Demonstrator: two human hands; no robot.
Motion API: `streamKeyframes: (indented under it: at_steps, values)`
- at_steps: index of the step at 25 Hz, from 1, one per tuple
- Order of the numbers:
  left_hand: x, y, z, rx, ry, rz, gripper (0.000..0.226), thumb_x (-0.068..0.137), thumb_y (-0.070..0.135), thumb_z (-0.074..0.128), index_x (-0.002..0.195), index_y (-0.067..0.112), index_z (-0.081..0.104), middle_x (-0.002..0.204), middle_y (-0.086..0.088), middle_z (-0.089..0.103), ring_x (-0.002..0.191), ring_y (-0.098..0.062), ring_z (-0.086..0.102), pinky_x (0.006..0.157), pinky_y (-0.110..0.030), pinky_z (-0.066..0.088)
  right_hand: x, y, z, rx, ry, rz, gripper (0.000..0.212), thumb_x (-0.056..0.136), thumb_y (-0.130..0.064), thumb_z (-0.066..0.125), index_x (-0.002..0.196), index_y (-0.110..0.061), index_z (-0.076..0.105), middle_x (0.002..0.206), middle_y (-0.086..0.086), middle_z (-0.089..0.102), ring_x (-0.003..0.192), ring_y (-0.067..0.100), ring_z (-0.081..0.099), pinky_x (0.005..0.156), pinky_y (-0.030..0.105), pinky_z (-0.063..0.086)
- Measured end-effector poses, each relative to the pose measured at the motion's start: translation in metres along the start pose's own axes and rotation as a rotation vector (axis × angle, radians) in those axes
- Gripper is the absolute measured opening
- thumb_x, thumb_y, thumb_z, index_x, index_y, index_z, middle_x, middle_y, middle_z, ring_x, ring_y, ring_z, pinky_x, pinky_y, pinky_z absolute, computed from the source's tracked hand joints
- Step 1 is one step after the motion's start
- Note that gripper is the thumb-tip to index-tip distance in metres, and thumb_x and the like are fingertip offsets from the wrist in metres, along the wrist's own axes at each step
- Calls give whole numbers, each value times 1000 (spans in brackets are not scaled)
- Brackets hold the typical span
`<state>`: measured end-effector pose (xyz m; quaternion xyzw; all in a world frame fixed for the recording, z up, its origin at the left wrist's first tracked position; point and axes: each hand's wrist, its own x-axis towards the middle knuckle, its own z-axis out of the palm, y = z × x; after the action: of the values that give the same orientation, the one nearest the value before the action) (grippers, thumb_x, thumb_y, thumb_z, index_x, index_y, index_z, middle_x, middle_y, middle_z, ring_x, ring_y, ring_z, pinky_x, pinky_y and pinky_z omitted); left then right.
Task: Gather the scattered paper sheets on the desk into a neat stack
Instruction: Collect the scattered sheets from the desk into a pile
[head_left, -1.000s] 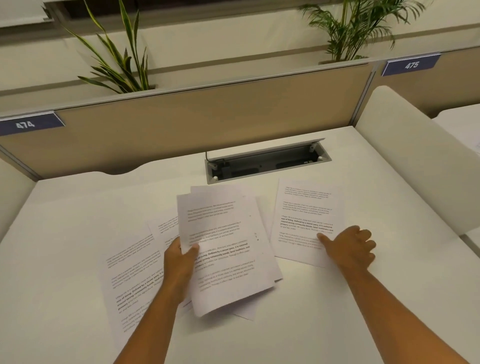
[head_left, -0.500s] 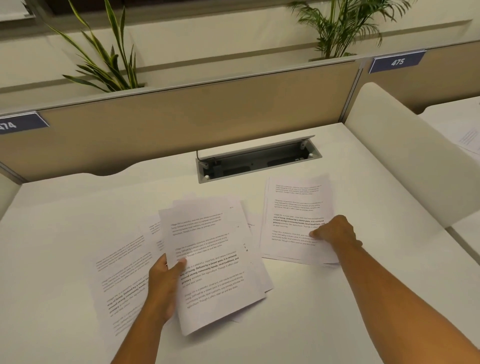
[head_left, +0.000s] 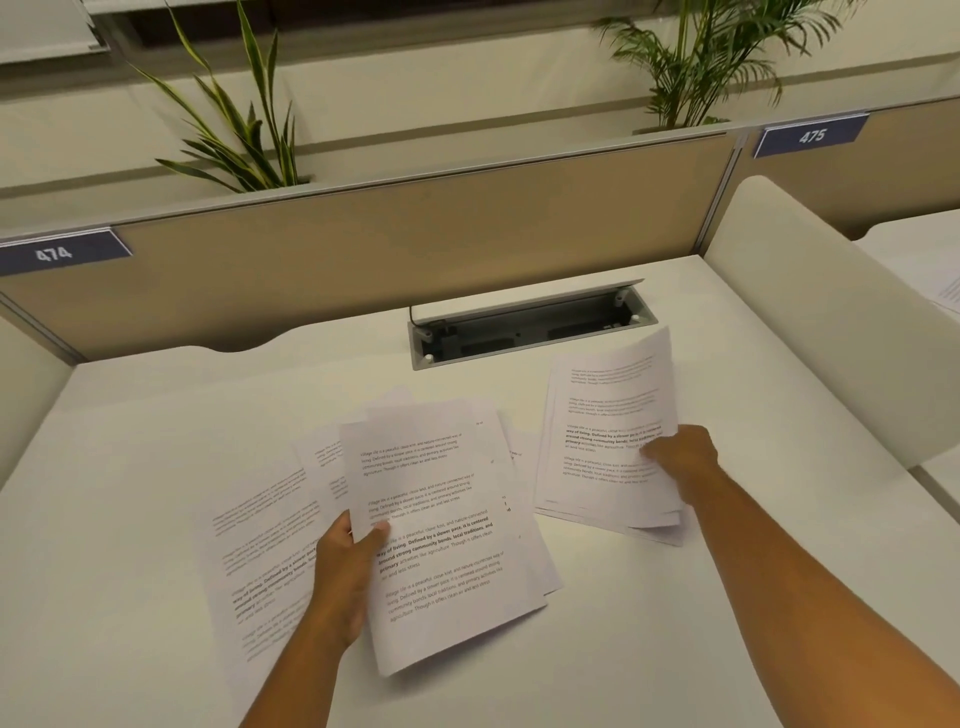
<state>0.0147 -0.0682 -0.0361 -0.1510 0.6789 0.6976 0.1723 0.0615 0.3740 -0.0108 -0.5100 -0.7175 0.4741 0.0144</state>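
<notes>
Printed white sheets lie on the white desk (head_left: 130, 426). My left hand (head_left: 345, 566) grips the left edge of a loose pile of sheets (head_left: 441, 519) in the middle, thumb on top. To the right, my right hand (head_left: 680, 460) pinches the right edge of a smaller bundle of sheets (head_left: 602, 441); its far end curls up off the desk. More single sheets (head_left: 260, 545) lie flat to the left of my left hand, partly under the middle pile.
An open cable tray (head_left: 524, 330) is sunk into the desk behind the papers. A tan partition (head_left: 389, 249) closes the back, with plants behind it. A white side divider (head_left: 831, 322) stands at the right; another desk with paper lies beyond it.
My right hand went from lying flat on the right sheets to closing on them and lifting them, so their far end now curls up. My left hand keeps its hold on the middle pile.
</notes>
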Motion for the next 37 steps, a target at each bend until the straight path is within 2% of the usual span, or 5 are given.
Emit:
streamKeyframes:
  at_steps: [11,21,26,30,37]
  values:
    - [-9,11,16,-12,-6,-7,29,104,7,68,125,26,75,113,1,85,95,-21,84,71,-37,69,-98,-54,-35,290,-358,-435,30,86,-17,86,113,-26,77,100,-11,85,83,17,82,61,25,64]
    - [-25,37,37,-128,-186,17,36,90,30,87,124,21,80,121,-17,82,112,-42,78,96,-67,61,-149,-19,37,47,-466,-491,41,81,-34,90,116,-33,68,116,-9,78,87,14,78,69,28,63]
    - [-32,31,44,-179,-245,-1,39,92,24,85,129,16,78,126,-22,79,117,-46,75,99,-69,58,-127,-29,34,21,-373,-325,90,84,-52,83,157,-25,39,153,3,51,135,35,57,108,52,49]
    - [-38,29,49,-156,-163,-22,41,109,49,55,139,27,72,130,-9,79,119,-36,76,101,-62,60,-120,-23,37,302,-674,-235,47,92,-24,81,135,-17,66,129,9,77,110,35,77,101,63,57]
    - [-43,63,62,88,20,316,20,106,22,66,117,38,71,107,15,83,96,-13,81,70,-28,68,-144,-42,41,225,-336,-598,19,100,-27,71,118,-32,66,113,-6,77,94,19,78,75,40,69]
